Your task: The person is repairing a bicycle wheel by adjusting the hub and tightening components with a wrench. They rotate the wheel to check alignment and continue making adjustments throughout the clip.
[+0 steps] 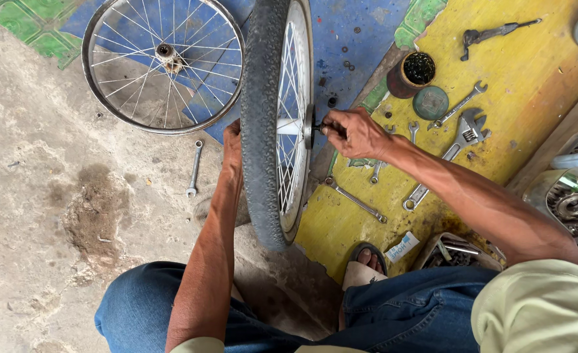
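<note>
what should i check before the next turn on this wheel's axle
1. Upright bicycle wheel with black tyre steadied: ok, left hand rests against its far side.
2. Grip at the hub: ok, right hand pinches a small dark part on the axle end.
3. Whether that part is tight: cannot tell.
4. Spare tools within reach: ok, silver spanners and an adjustable wrench lie on the yellow board.
5. Sandalled foot clear of the tyre: ok, it sits beside it.
6. Bare spoked rim out of the way: ok, flat behind.
</note>
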The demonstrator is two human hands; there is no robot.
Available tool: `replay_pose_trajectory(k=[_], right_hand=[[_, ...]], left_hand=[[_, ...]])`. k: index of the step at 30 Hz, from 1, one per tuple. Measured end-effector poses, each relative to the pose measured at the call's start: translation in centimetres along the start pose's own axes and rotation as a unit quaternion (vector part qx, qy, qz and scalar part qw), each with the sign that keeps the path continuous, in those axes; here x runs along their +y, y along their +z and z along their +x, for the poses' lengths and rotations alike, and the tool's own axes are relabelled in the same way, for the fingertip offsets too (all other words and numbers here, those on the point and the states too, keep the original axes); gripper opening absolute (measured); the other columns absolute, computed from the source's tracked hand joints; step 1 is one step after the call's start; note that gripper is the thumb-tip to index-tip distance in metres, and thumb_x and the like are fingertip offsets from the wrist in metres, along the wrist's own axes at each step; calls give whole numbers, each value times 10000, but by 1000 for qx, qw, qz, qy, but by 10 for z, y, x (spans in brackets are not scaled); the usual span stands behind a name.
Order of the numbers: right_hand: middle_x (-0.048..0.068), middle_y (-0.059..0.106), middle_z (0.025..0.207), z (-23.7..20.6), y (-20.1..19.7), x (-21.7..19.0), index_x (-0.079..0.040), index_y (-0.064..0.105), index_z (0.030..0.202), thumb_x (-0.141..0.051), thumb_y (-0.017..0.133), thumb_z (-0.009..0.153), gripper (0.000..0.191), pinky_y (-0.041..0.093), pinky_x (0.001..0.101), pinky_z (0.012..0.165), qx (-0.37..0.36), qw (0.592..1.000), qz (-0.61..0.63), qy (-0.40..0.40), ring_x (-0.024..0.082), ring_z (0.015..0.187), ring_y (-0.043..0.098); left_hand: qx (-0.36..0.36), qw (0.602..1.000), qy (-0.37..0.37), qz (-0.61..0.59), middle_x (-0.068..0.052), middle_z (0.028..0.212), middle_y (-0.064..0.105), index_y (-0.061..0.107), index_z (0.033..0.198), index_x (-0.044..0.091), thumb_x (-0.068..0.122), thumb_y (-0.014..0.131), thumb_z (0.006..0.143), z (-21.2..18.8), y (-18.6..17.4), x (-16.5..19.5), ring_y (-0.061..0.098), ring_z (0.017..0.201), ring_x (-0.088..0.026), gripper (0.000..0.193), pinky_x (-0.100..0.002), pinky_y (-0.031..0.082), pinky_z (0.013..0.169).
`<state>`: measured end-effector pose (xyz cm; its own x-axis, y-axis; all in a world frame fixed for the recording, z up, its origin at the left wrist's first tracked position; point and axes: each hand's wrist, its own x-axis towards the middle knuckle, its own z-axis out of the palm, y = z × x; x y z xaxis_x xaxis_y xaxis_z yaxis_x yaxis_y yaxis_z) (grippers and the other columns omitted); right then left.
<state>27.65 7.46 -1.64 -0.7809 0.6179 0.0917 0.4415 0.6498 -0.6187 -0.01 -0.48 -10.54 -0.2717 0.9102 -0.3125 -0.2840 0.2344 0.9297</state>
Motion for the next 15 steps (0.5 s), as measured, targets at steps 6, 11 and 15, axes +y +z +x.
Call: replay_pose_trajectory(k=[6, 11, 15], right_hand=[[42, 641, 630, 6, 5, -6, -23, 688, 899, -56, 634, 932, 72, 443, 246, 390, 32, 995, 89, 33, 76, 459, 534], [7, 508, 563, 9, 3, -9, 6, 624, 790, -125, 544, 998, 258, 328, 227, 329, -65, 808, 471, 348, 79, 420, 420], [-50, 442, 564, 11, -4, -8, -20, 588, 808, -176, 512, 1027, 280, 281, 220, 287, -118, 654, 626, 407, 49, 413, 380]], left_hand=[[-34, 997, 26, -62, -73, 782, 721, 699, 1044, -35, 139, 664, 967, 0, -5, -3, 657, 564, -99, 194, -248, 544, 450], [-21, 997, 6, -74, -72, 824, 741, 695, 1094, -15, 112, 667, 927, 3, -3, 0, 692, 591, -113, 211, -255, 588, 484], [-27, 999, 17, -7, -83, 752, 721, 691, 1070, -24, 149, 688, 942, -3, -4, 4, 653, 518, -119, 215, -259, 557, 414]])
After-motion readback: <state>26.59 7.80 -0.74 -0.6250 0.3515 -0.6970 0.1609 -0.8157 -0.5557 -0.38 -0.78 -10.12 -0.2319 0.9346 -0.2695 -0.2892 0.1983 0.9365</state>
